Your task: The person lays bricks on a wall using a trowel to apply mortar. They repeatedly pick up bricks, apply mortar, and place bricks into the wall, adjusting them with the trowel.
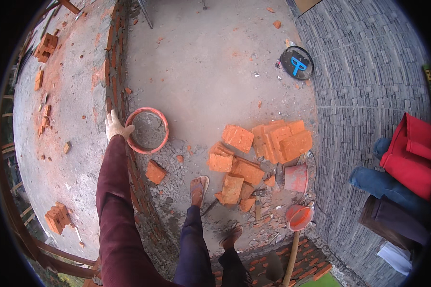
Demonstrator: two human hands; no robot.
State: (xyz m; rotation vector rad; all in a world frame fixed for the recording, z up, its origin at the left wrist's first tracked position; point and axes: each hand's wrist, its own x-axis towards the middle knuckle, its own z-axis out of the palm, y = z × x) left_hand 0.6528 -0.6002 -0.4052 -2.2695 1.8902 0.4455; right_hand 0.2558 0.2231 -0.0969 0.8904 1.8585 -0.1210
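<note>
My left hand (pixel 116 126), in a pale work glove at the end of a maroon sleeve, reaches forward and grips the left rim of a round orange pan (pixel 164 125). The pan holds grey mortar and sits on the concrete floor right against the low brick wall (pixel 113 62). My right hand is out of view. My two sandalled feet (pixel 198 189) stand on the floor below the pan, close to a single loose brick (pixel 154 171).
A heap of orange bricks (pixel 266 143) lies to the right, with two orange buckets (pixel 297 178) and a wooden handle (pixel 292 258) beside it. A black round disc (pixel 296 62) lies farther off. Clothes (pixel 411 153) hang on the grey stone wall. Small brick stacks (pixel 57 217) sit on the left slab.
</note>
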